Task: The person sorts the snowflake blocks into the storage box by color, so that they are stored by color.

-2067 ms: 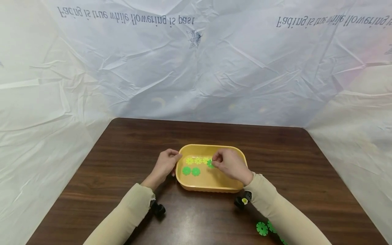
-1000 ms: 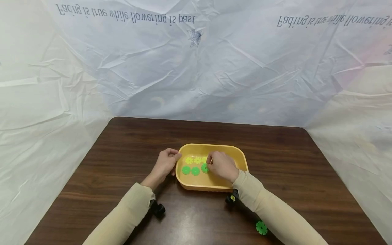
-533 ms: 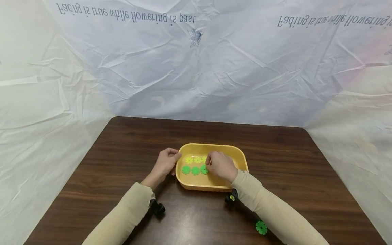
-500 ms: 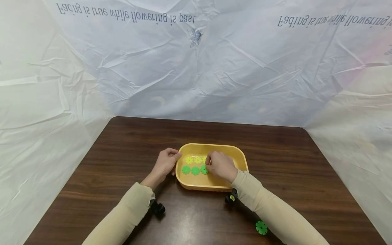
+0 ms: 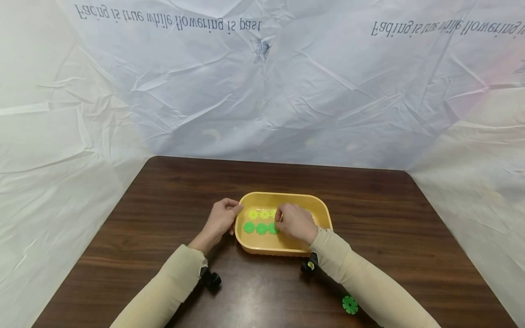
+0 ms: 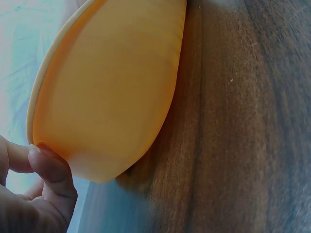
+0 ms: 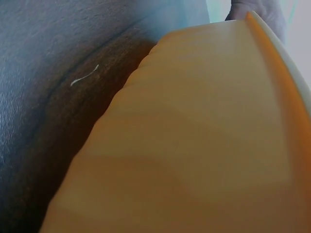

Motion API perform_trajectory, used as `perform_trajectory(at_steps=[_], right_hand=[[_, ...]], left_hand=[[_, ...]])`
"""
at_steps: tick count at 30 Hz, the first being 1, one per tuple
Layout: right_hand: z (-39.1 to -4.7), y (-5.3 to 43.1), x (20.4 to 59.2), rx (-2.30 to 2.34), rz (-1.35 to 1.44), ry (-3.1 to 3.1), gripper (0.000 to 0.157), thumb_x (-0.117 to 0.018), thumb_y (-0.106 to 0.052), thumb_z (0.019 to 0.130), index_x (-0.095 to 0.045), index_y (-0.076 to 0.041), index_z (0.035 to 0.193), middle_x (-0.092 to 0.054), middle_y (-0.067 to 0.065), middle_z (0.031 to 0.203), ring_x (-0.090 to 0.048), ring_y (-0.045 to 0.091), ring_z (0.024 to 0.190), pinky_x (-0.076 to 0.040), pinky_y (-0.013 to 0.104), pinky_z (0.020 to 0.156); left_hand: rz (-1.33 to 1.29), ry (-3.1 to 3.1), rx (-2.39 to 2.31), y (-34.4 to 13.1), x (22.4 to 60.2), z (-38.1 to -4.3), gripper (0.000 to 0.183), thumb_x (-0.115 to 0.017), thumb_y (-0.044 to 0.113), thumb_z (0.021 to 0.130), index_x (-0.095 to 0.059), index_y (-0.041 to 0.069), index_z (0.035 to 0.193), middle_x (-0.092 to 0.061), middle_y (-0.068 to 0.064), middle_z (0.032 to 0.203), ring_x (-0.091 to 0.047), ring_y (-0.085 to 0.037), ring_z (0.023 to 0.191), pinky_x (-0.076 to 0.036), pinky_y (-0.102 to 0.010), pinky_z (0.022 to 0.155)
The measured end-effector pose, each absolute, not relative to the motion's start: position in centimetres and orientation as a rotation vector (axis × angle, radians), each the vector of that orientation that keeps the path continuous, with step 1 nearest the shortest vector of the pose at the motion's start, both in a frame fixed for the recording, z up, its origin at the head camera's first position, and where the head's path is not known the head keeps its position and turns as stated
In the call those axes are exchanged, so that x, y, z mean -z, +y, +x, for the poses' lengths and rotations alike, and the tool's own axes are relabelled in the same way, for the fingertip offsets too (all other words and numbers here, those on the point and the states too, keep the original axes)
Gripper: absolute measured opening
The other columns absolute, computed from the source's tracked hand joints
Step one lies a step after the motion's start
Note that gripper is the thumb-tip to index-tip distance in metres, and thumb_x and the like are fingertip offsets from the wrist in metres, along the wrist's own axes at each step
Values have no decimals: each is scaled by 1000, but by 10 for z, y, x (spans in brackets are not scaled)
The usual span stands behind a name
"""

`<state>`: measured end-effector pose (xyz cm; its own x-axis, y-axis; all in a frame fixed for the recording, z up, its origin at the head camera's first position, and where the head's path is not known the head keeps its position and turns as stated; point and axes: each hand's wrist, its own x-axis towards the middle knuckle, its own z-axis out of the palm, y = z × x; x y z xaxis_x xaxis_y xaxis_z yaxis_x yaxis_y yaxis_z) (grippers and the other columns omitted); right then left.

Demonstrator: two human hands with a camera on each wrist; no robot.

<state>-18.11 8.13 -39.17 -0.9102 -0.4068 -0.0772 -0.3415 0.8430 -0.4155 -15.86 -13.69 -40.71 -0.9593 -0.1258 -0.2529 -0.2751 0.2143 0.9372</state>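
My left hand pinches the left rim of a yellow plastic tray; in the left wrist view the thumb and finger meet at the tray's edge. Inside, a row of yellow flower-shaped discs lies along the back, its right end partly covered. In front of them is a row of three green notched discs. Over the tray, my right hand has its fingers curled at the right edge of the rightmost green disc, pinching it. The right wrist view shows mostly the tray's outer wall, with those fingertips hidden.
Another green disc lies on the dark wooden table beside the right sleeve, near the front. A crumpled white printed sheet hangs behind the table and along its sides.
My right hand brought a green disc from above the yellow row down and left into the green row, where it now lies flatter. The left hand stays on the tray rim.
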Motion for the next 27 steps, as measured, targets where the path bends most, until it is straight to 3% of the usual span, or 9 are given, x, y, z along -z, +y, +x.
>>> perform_trajectory(at_steps=[15,22,27], right_hand=[[-158,100,363,803,-667,2817,14,-72,-21,89,-61,-12,87,-56,-4,67,-46,11,51,-41,28,49],[-140,133,345,758,-656,2986,15,-72,-30,89,-62,-20,88,-57,-10,74,-46,9,52,-41,28,49],[-129,168,334,756,-606,3050,14,-71,-29,90,-62,-19,90,-58,-9,71,-47,8,52,-41,28,47]], left_hand=[[-376,2352,-1867,-138,410,-159,27,-59,20,98,-57,1,116,-62,-16,85,-41,-13,38,-42,-27,37],[-376,2343,-1872,-137,410,-159,27,-59,20,98,-57,1,116,-62,-17,86,-41,-13,38,-41,-26,36],[-378,2344,-1875,-137,409,-158,26,-59,20,98,-57,1,116,-63,-17,87,-41,-13,38,-41,-26,36]])
